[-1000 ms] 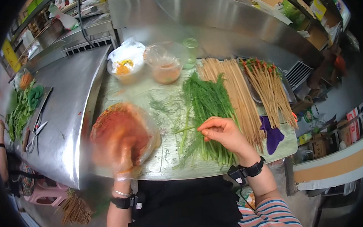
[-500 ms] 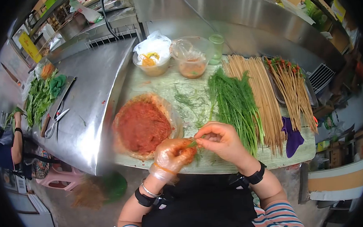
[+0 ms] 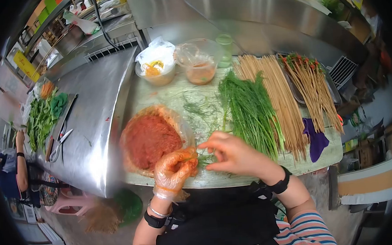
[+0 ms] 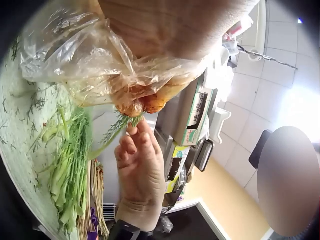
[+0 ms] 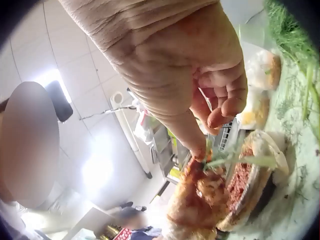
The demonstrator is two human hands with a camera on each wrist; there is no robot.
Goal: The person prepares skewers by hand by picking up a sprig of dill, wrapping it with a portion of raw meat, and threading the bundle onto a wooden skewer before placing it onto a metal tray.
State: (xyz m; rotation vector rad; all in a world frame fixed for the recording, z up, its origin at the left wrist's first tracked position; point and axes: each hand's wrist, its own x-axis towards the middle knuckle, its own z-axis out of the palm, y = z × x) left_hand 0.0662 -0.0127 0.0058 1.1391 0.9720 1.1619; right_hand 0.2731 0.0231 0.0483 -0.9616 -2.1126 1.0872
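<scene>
My left hand (image 3: 175, 167) wears a clear plastic glove smeared with red paste. Its fingertips (image 4: 140, 103) pinch the top of a dill sprig (image 4: 116, 131). My bare right hand (image 3: 234, 157) meets it from the right and pinches the same dill sprig (image 3: 203, 159) with thumb and forefinger; its other fingers are loosely curled (image 5: 225, 102). Both hands hover over the table's near edge, just in front of a plastic-lined bowl of red minced meat (image 3: 150, 139). A pile of dill (image 3: 249, 110) lies to the right of the hands.
Bare wooden skewers (image 3: 277, 97) lie right of the dill, beside a tray of loaded skewers (image 3: 312, 86) and a purple cloth (image 3: 316, 141). Two lined bowls (image 3: 157, 71) (image 3: 199, 70) and a green cup (image 3: 224, 46) stand behind. The steel counter at left holds greens (image 3: 43, 115) and scissors (image 3: 59, 140); another person's arm (image 3: 19, 158) is beyond.
The gloved left hand left the meat bowl and came to the right hand, which carried a dill sprig from the pile. Since then both hands have shifted slightly left and down.
</scene>
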